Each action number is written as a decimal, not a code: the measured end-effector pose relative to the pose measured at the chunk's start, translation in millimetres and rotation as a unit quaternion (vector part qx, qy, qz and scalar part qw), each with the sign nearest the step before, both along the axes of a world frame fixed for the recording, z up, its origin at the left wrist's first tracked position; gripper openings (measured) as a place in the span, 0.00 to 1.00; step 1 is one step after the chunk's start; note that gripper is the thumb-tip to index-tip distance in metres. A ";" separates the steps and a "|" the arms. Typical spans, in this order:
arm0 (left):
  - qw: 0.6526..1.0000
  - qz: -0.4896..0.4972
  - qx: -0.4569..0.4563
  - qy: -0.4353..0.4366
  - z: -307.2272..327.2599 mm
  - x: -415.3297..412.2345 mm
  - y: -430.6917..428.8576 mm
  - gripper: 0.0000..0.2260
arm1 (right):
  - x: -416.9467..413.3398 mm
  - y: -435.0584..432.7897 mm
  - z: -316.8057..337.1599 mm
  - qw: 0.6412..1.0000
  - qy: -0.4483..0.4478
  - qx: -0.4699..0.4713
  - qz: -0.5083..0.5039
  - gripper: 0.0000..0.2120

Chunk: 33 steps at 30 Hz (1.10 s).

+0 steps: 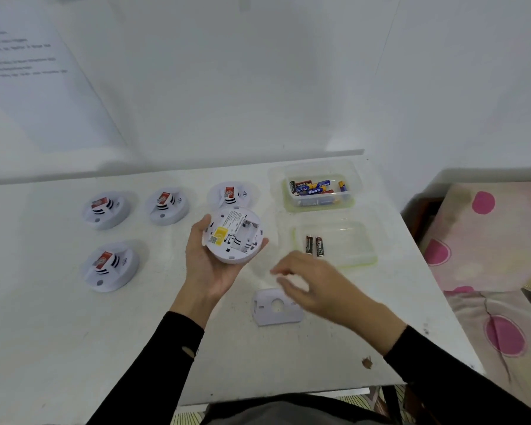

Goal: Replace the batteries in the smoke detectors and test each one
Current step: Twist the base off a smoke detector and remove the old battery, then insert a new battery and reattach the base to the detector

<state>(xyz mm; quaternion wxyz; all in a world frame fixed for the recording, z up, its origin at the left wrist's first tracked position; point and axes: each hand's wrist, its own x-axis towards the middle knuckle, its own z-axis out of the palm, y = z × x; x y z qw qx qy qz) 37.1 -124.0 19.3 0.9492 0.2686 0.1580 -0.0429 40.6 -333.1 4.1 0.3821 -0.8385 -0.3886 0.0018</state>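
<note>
Item: smoke detector, back up, battery bay open, gripped in my left hand above the table. My right hand, blurred, hovers over the cover plate, fingers loosely spread, seemingly empty.

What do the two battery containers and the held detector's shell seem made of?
Far container and near container: clear, glossy plastic, probably; the table shows through them. Detector shell: matte white moulded plastic, apparently, with the battery bay formed in.
</note>
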 end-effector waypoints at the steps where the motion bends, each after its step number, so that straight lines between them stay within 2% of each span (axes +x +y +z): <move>1: 1.000 -0.001 0.017 0.000 -1.1 -2.8 7.4 0.22 | -6.4 -0.7 -10.1 0.999 -0.005 -0.038 0.024 0.07; 4: 0.998 0.007 0.058 0.014 -6.0 -13.8 33.2 0.17 | -18.9 -4.4 -37.5 0.984 -0.103 -0.136 0.054 0.07; 8: 0.985 -0.012 0.163 0.051 -14.5 -33.9 63.4 0.16 | -22.5 -1.5 -55.3 0.977 -0.126 -0.153 0.075 0.13; 13: 0.940 -0.020 0.331 0.078 -27.9 -47.4 83.0 0.16 | 1.9 26.1 -60.8 0.986 -0.078 -0.131 0.072 0.19; 17: 0.910 0.033 0.393 0.130 -36.2 -38.7 76.3 0.17 | 24.6 58.3 -58.1 0.988 -0.056 -0.124 0.072 0.17; 21: 0.894 0.075 0.417 0.147 -36.1 -25.6 65.8 0.10 | 41.1 76.7 -55.6 0.990 -0.044 -0.114 0.064 0.16; 26: 0.878 0.060 0.450 0.153 -40.2 -17.4 73.2 0.12 | 44.7 77.5 -54.8 0.998 0.017 -0.065 0.012 0.14; 30: 0.864 0.065 0.475 0.153 -40.7 -11.3 73.3 0.09 | 39.7 76.3 -51.3 0.994 0.102 -0.046 -0.010 0.18; 33: 0.845 0.067 0.508 0.155 -42.9 -8.9 75.1 0.10 | 35.7 75.0 -51.5 0.991 0.121 -0.052 -0.020 0.20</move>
